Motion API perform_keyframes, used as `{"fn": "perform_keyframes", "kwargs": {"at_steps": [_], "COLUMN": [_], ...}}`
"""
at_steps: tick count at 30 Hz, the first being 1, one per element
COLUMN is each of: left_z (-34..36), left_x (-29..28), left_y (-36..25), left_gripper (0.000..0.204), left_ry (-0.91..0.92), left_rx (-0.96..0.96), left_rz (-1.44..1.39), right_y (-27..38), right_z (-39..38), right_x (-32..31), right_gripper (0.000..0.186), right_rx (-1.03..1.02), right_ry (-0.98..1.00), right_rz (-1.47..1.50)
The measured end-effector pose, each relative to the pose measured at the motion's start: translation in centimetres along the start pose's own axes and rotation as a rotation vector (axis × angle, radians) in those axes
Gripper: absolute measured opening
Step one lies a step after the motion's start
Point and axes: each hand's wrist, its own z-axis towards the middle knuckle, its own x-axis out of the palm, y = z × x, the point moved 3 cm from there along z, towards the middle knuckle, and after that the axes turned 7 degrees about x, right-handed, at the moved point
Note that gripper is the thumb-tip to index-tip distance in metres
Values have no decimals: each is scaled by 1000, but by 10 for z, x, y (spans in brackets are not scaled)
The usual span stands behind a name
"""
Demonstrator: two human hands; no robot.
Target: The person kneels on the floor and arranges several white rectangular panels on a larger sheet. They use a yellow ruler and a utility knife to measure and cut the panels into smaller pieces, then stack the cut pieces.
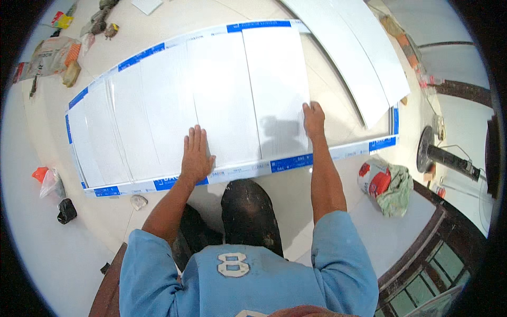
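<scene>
White panels (222, 95) lying side by side within blue-and-white film-wrapped frame (348, 150).
Left hand (196, 158) — fingers extended, flat on panels; right hand (314, 119) — fingers curled closed on rightmost framed panel's (277, 79) right edge.

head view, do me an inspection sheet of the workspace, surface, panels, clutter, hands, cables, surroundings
Surface: pale tile floor, grout lines visible
Job's things: white panels side by side in a blue-and-white frame; loose panels overlap its right end
Clutter: bags upper left, black bundle at left, green cloth against a red-and-white container at right
Hands: left hand flat on a panel; right hand curled at the rightmost laid panel's edge, grip unclear
Cables: thin line by the black stand, perhaps one
Surroundings: dark framework with panes, lower right
</scene>
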Motion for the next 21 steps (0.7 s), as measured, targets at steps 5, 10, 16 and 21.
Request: {"fn": "perform_keyframes", "kwargs": {"at_steps": [5,10,16,21], "left_z": [7,9,5,8], "left_x": [-6,-2,-8,-4], "left_y": [-7,-8,-9,-10], "left_gripper": [102,105,104,105], "left_ry": [13,24,28,23], "left_rx": [29,-3,-12,23], "left_rz": [-10,-24,-28,-27], "right_y": [-29,-33,-29,-58], "right_z": [9,15,17,27], "right_x": [7,3,5,6], "right_gripper": [29,29,34,28], "right_rx": [55,-15,5,-98], "right_ry": [35,4,27,-46], "right_rz": [221,219,174,84]}}
